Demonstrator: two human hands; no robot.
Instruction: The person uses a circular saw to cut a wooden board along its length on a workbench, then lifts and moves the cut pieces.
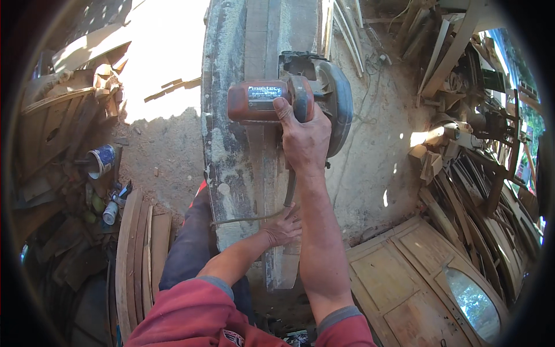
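1. Head view, surface: the worn, dusty table runs lengthwise with pale patches; a long board lies along it.
2. Head view, room: bright sunlight strikes part of the dusty floor. Curved planks and a blue-and-white bucket stand at left; a panelled door with an oval pane lies at lower right, below stacked timber.
3. Head view, tool: the circular saw sits on the board, its faded red motor housing pointing left, its dark, scuffed guard at right. A cord crosses the table below.
4. Head view, fingers: the right hand has its fingers wrapped around the saw handle; the left hand rests on the board, fingers extended, partly hidden by the right forearm.
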